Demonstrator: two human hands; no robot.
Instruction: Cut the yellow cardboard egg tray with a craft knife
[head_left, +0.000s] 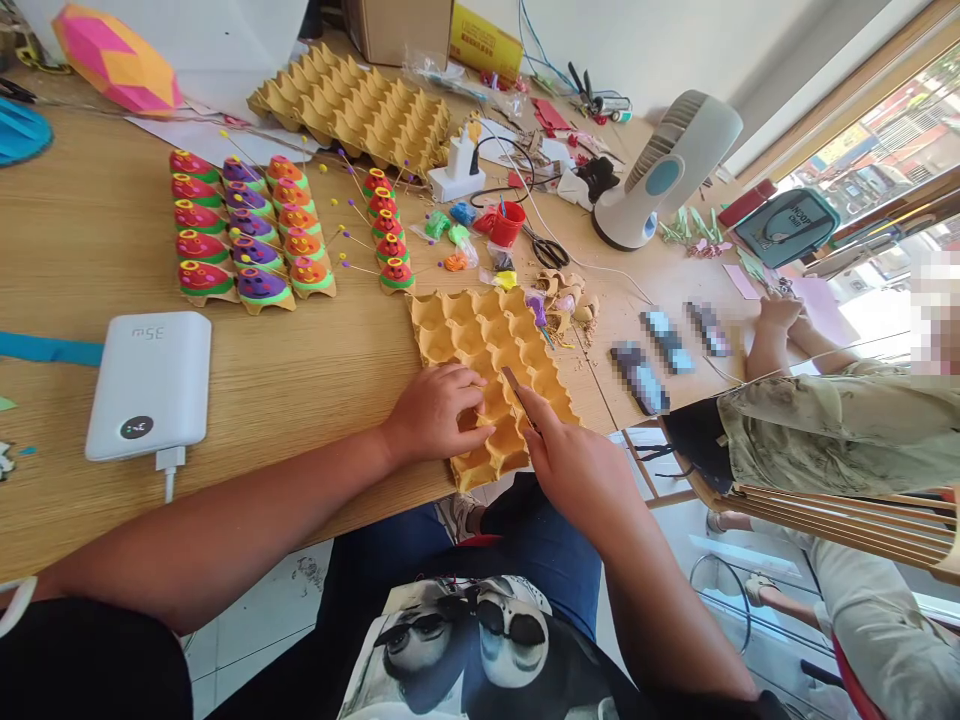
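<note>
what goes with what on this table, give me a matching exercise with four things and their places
Things
1. egg tray
2. power bank
3. fan
4. red cup

Places
A. beside the scissors
B. under the left hand and the right hand, which holds a blade
C. far right part of the table, near the window
D. near left part of the table, cable plugged in

Pairs: 1-B, 2-D, 3-C, 4-A
</note>
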